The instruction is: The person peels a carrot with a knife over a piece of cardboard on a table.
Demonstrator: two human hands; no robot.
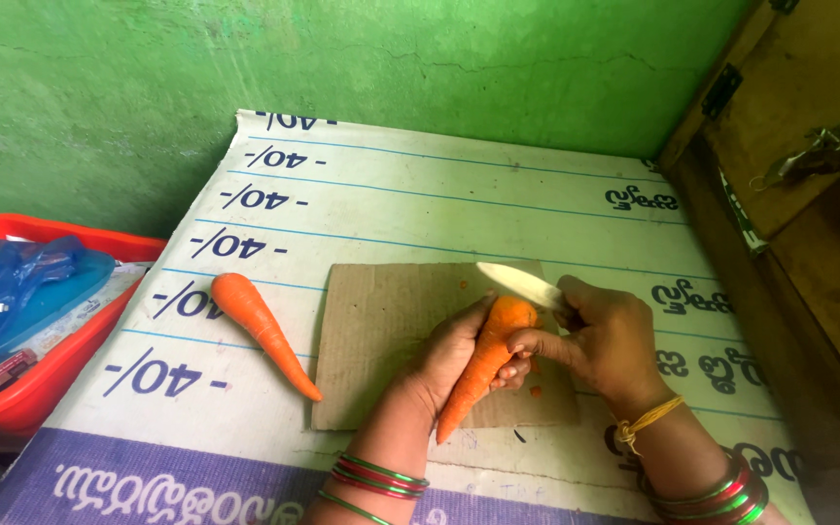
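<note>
Cradling a thick orange carrot point(486, 365) in the left hand point(449, 360), the person holds it tip-down and tilted above a flat rectangle of brown cardboard point(381, 340) that lies on the counter point(420, 204), which is covered by a white printed sheet with blue lines and a purple band. The left hand's fingers are curled closed around the carrot's lower side, and the right hand point(605, 340) is clenched on a pale-bladed knife point(522, 284) whose handle is hidden inside the fist, the right thumb pressing on the carrot's broad top. The blade appears to lie against the wide end of the carrot, though the exact contact point is hard to make out from this angle. A few small orange flecks lie on the cardboard near the hands. To do this work well, it seems wise to keep the blade shallow and angled away from the supporting palm, to turn the carrot a little between strokes, and to keep it over the cardboard so the scrapings drop there. A second, slimmer orange carrot point(262, 331) lies on the sheet just left of the cardboard, tip pointing toward the person. A red plastic tub point(41, 389) holding a blue plastic bag point(12, 282) stands at the counter's left edge, and a brown wooden cabinet point(799, 146) stands to the right.
</note>
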